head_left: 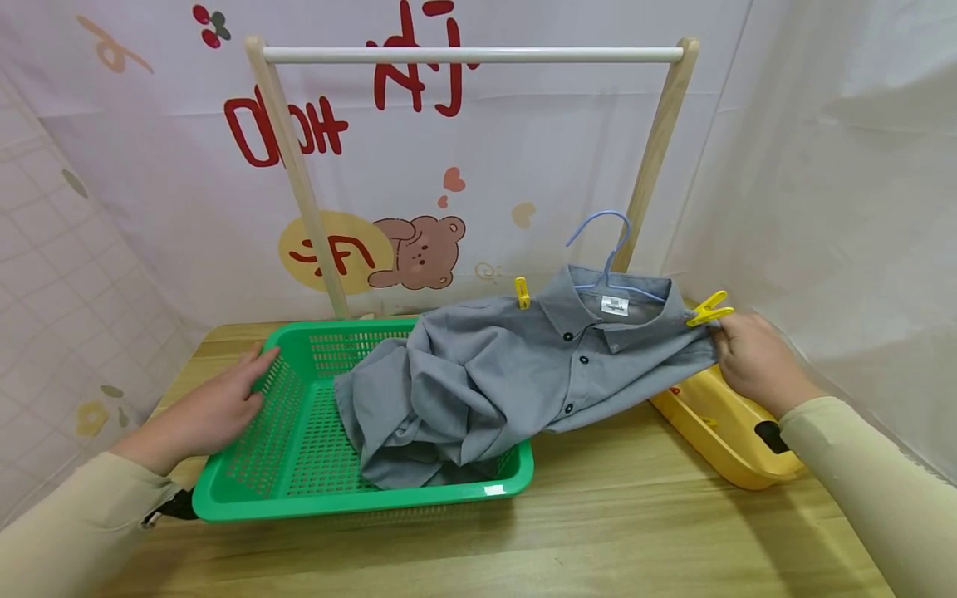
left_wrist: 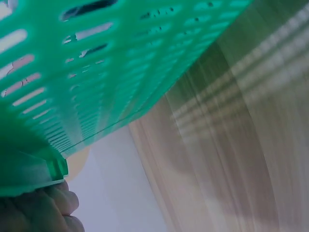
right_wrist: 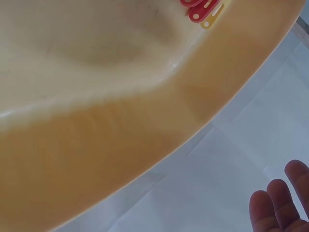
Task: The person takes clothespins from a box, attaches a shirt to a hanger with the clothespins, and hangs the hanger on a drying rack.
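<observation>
A grey button-up shirt (head_left: 486, 365) lies bunched in the green basket (head_left: 359, 501), its collar end reaching out past the basket's right side. Inside the collar sits a blue wire hanger (head_left: 609, 257), hook pointing up. One yellow clothespin (head_left: 522, 293) is on the left shoulder area, another yellow clothespin (head_left: 709, 309) on the right. My right hand (head_left: 758, 361) pinches the shirt beside that right clothespin; its other fingers (right_wrist: 263, 212) extend loosely in the right wrist view. My left hand (head_left: 217, 407) grips the basket's left rim, knuckles (left_wrist: 63, 203) showing beneath it.
A yellow basin (head_left: 748, 473) with red and yellow clothespins (right_wrist: 205, 10) stands at the right, below my right hand. Behind everything rises a wooden rack with a white rail (head_left: 471, 56). The wooden table (head_left: 598, 515) runs back to a printed wall cloth (head_left: 478, 149).
</observation>
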`<state>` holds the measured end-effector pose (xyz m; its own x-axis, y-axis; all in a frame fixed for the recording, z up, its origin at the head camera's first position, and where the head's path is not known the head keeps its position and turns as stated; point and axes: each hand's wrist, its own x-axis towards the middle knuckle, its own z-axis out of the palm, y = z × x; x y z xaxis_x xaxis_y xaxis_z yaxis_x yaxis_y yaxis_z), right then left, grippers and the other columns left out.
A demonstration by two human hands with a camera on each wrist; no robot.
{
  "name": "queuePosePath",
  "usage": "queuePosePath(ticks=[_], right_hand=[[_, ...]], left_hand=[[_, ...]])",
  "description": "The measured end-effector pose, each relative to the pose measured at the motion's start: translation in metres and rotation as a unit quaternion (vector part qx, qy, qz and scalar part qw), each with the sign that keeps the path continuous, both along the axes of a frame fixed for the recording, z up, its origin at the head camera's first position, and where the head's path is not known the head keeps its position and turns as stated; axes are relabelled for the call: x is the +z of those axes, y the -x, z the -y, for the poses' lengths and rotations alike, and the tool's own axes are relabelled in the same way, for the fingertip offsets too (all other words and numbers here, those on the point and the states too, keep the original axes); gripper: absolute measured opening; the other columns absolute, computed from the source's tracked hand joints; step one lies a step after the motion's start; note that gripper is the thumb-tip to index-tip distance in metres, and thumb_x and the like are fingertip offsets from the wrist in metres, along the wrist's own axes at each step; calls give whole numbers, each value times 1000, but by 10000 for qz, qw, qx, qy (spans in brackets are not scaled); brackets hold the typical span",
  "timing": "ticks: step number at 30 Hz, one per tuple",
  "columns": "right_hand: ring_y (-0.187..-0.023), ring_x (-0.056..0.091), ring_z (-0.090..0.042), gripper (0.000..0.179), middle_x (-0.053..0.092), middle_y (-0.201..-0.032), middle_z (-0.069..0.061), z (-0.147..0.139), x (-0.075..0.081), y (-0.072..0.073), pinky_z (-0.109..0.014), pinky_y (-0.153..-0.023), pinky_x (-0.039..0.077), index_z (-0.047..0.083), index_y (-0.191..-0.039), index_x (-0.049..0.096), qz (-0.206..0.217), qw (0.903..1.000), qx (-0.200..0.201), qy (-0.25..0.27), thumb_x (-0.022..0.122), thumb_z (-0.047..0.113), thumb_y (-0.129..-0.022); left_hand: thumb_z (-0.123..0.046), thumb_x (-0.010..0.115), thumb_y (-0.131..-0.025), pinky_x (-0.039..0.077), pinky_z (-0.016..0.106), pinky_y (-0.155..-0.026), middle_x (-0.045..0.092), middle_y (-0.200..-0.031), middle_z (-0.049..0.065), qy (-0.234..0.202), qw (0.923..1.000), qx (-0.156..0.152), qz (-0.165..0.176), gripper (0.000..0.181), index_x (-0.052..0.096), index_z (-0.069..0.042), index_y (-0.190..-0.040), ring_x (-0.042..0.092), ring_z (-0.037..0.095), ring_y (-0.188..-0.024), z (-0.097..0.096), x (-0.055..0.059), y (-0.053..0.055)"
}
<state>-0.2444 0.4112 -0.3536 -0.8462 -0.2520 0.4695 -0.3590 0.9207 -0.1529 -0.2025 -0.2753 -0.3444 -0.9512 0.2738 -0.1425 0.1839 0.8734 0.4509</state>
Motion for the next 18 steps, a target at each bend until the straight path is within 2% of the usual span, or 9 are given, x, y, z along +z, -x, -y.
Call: queuePosePath(ticks=[5,12,18], right_hand=[[-86,63,-45,22,63,-80,-18,-2,2,-1,-62,-79,47,0,-88,64,109,9999,-42,65,48,-2,-104],[-94,60,-48,20,63,-86,-21,-4,3,-1,-63,-93,40,-3,-95,65,187,9998,-25,87,48,-1,-105],[-93,61,-46,19,62,-84,-19,-3,4,-1,-63,-94,40,-3,-96,66,137,9999,11,79,48,-1,-105]], left_hand=[[-10,40,-110,21,80,-115,-4,-169,40,202,9997,-112,-4,66,9,4,-167,9,66,-152,8,-2,-1],[-16,48,-111,8,80,-118,-2,-168,42,437,9986,-270,106,70,10,3,-167,0,66,-153,16,1,-4],[-16,50,-110,3,81,-117,-1,-167,44,668,9973,-285,118,72,11,5,-167,-4,68,-150,21,4,-6]])
